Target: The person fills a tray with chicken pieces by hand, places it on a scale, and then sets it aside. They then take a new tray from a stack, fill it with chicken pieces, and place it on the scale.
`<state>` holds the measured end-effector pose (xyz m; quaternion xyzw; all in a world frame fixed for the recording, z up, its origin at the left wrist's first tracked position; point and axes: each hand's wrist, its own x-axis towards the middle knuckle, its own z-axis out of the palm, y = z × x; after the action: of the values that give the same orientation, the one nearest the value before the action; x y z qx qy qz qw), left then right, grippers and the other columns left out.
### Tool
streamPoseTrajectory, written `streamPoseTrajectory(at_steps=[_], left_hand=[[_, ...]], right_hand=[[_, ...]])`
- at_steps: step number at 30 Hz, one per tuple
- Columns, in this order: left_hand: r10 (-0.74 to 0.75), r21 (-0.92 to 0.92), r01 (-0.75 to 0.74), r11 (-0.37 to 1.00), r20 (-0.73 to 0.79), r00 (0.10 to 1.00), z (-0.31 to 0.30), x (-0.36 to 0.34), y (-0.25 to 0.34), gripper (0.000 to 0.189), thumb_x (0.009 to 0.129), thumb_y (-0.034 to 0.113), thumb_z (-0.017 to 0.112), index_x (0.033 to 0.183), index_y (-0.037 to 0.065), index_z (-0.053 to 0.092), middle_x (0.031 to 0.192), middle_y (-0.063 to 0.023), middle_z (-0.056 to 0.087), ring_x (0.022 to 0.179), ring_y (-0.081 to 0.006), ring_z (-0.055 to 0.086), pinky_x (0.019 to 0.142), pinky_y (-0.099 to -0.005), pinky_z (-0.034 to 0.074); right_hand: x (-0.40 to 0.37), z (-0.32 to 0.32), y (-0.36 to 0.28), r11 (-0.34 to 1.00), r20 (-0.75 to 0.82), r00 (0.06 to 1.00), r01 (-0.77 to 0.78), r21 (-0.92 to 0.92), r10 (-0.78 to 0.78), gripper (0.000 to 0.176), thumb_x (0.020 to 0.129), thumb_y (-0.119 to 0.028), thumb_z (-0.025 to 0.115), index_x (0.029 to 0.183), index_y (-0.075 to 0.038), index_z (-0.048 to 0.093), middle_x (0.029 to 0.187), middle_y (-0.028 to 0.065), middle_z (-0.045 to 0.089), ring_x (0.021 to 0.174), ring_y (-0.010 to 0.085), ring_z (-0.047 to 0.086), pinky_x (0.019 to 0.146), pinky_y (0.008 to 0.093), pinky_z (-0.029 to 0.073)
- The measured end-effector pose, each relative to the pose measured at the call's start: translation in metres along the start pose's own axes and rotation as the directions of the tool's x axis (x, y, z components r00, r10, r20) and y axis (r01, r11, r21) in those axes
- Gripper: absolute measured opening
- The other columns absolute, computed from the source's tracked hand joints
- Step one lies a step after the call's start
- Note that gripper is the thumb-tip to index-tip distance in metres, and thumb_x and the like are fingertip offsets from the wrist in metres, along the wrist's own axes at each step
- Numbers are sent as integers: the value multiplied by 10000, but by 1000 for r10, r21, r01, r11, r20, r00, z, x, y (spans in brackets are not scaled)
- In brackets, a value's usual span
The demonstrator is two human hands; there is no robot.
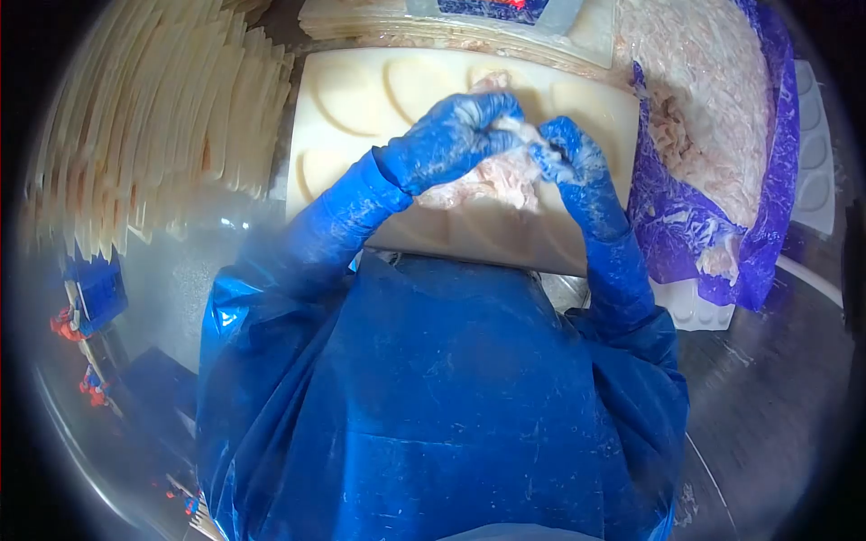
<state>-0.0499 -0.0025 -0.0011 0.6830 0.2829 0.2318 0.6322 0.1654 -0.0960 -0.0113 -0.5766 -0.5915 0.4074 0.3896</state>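
Observation:
A white moulded tray (347, 72) with rounded hollows lies in front of me. Pale pink raw meat (505, 180) is spread over its middle, below my hands. Blue gloves, smeared with whitish bits, cover both hands. My left hand (460, 135) pinches one end of a whitish strip of meat (521, 131) just above the tray. At the strip's other end, the fingers of my right hand (570, 153) are curled closed on it. The fingertips partly hide the strip.
On the right, a large heap of pale raw meat (713, 99) rests on purple plastic film (672, 239). Many thin whitish trays (162, 117) stand stacked at the left. Behind the tray are more stacked trays (451, 38) and a container (564, 13). Another moulded tray (812, 144) lies far right.

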Motion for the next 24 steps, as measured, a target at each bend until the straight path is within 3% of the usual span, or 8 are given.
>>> streamPoseTrajectory(at_steps=[2,4,9,11,15,16,18,24], left_hand=[[168,46,-167,985,-16,986,-2,8,20,297,932,15,685,1223,23,627,1112,-10,682,1045,-114,611,942,-277,510],[108,-124,-128,984,-162,981,5,18,50,322,933,40,689,1246,24,616,1092,-18,683,1016,-102,618,935,-261,523],[66,-309,-68,949,-17,998,81,0,68,390,970,98,646,1353,53,584,1252,-80,652,1073,-151,627,918,-290,535],[175,-384,-177,906,-40,984,109,-7,38,370,996,141,620,1353,53,582,1301,-115,632,1080,-172,626,897,-305,532],[262,-34,-260,965,63,963,106,20,20,371,1012,210,543,1345,56,599,1390,-170,569,1208,-277,593,1015,-434,490],[271,53,-277,959,99,957,104,27,14,377,1016,227,524,1343,57,603,1412,-184,554,1240,-304,585,1045,-466,480],[461,801,-549,240,404,790,73,67,-7,395,996,179,522,1381,118,591,1428,-92,574,1334,-278,518,1167,-406,348],[404,814,-395,425,220,888,32,93,-8,324,899,99,608,1219,120,657,1213,-115,658,1142,-347,596,999,-442,482]], right_hand=[[7,-7,-11,814,27,983,-167,556,183,219,882,69,567,1053,-63,602,918,-18,567,815,95,571,704,230,473],[14,-26,-33,825,-14,992,-99,557,129,245,891,63,553,1108,-45,590,920,6,564,818,103,581,675,208,466],[6,-98,9,976,-154,977,117,-184,-147,298,935,-29,567,1230,-24,612,1113,70,637,1000,166,617,868,305,508],[-3,-123,38,497,-70,819,275,-823,-569,349,987,-91,533,1321,-7,590,1243,108,662,1146,217,614,980,333,485],[-35,-99,20,912,-500,844,-33,-409,-194,395,990,-125,527,1372,-32,567,1316,124,632,1218,263,588,1038,375,454],[-43,-86,23,863,-412,880,-3,-505,-237,392,982,-142,531,1357,-39,575,1315,124,625,1220,264,584,1050,384,444],[-52,-59,32,736,-216,927,86,-671,-305,386,965,-175,538,1327,-53,591,1313,124,610,1222,267,575,1074,403,424],[-62,-65,28,499,32,972,147,-854,-233,408,947,-192,540,1335,-72,580,1363,103,567,1256,264,535,1104,421,400]])
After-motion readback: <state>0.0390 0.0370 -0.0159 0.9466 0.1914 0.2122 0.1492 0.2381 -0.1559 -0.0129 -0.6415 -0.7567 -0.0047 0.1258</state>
